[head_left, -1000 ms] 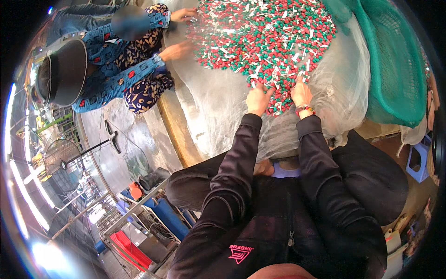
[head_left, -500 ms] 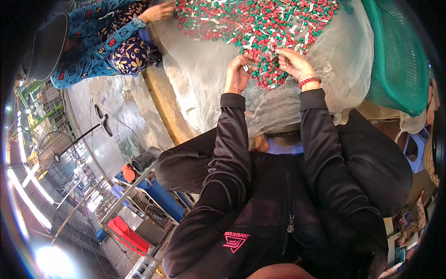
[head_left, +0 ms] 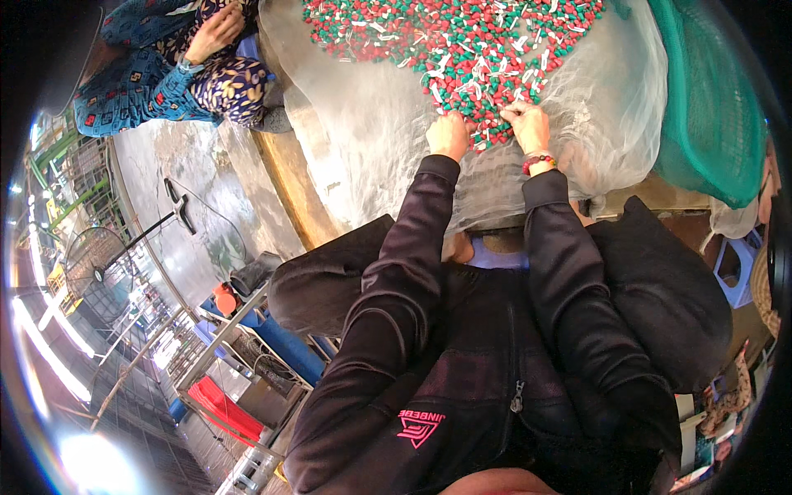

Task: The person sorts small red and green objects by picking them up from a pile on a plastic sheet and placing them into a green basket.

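Note:
A heap of small red and green pieces (head_left: pixel 470 54), mixed with thin white strips (head_left: pixel 474 89), is spread over a pale see-through mesh sheet (head_left: pixel 355 165). Both of my hands are at the near tip of the heap. My left hand (head_left: pixel 448 134) is closed, knuckles up, at the left edge of the pieces; whatever its fingers grip is hidden. On the other side my right hand (head_left: pixel 530 130), with a red bead bracelet at the wrist, has thumb and fingers pinched together over the pieces. Anything between them is too small to make out.
A green mesh basket (head_left: pixel 701 99) stands at the right edge of the sheet. To the upper left sits another person, one hand (head_left: pixel 216 33) raised off the heap. A fan (head_left: pixel 101 260) and a metal rack (head_left: pixel 247 363) are at the left, and a blue stool (head_left: pixel 738 268) at the right.
Both my hands have come down toward me to the near tip of the heap, the left turning knuckles up. The other person's hand has drawn back left from the pieces.

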{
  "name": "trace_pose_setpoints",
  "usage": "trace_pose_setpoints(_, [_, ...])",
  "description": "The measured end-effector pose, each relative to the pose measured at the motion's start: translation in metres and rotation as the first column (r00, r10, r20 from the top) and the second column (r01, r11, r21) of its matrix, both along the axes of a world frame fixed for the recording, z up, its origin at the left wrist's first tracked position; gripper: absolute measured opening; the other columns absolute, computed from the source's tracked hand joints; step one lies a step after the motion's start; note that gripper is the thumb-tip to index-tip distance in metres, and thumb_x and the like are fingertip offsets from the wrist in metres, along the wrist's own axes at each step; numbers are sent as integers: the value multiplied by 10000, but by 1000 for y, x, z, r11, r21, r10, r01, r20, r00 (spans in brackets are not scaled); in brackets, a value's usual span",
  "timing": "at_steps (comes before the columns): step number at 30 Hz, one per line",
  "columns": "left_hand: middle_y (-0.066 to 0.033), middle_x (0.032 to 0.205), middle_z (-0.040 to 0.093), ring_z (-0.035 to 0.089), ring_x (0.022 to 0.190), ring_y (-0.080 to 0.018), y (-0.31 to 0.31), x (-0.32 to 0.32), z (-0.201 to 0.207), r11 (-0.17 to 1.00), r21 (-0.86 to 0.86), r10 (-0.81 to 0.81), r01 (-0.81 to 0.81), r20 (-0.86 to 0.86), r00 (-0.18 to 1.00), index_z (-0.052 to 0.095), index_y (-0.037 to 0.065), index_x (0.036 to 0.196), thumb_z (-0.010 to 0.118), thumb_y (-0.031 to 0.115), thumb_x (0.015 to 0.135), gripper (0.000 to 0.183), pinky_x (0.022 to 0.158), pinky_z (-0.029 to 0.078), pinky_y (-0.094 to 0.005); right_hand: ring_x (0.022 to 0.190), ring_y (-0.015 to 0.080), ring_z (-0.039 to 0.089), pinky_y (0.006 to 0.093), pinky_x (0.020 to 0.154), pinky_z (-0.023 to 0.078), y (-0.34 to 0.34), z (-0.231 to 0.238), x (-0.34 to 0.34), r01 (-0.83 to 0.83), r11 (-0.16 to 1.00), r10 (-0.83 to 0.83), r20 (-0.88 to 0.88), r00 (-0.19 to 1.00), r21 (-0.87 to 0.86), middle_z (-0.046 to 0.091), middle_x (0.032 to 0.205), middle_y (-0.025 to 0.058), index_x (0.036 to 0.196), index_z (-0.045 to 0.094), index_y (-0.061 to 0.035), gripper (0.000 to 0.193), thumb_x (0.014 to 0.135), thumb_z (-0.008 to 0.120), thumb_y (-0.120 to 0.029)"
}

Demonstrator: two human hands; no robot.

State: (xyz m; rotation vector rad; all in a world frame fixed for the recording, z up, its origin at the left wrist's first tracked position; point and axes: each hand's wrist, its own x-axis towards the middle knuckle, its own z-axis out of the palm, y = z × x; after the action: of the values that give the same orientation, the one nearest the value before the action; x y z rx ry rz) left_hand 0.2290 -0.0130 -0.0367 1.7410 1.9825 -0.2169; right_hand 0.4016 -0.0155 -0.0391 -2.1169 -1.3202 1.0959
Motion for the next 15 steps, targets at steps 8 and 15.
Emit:
trace_pose_setpoints(8, [-19, 593, 458, 483, 580, -160, 28, -11, 55, 721, -634, 621, -280, 770, -145, 492, 83, 779, 538, 226, 801, 152, 493, 374, -301, 577, 97, 431, 264, 517, 358, 39, 36, 38, 201, 959, -212, -976, 40, -200, 491, 711, -5, 835, 522, -79, 92, 817, 567, -157])
trace_pose_setpoints(15, [-86, 746, 665, 650, 716, -232, 63, 11, 43, 965, -133, 263, -227, 514, 816, 689, 87, 764, 666, 409, 707, 329, 616, 496, -379, 572, 40, 357, 201, 475, 256, 63, 72, 44, 27, 995, -103, -943, 316, -99, 383, 663, -66, 820, 497, -121, 141, 891, 565, -223])
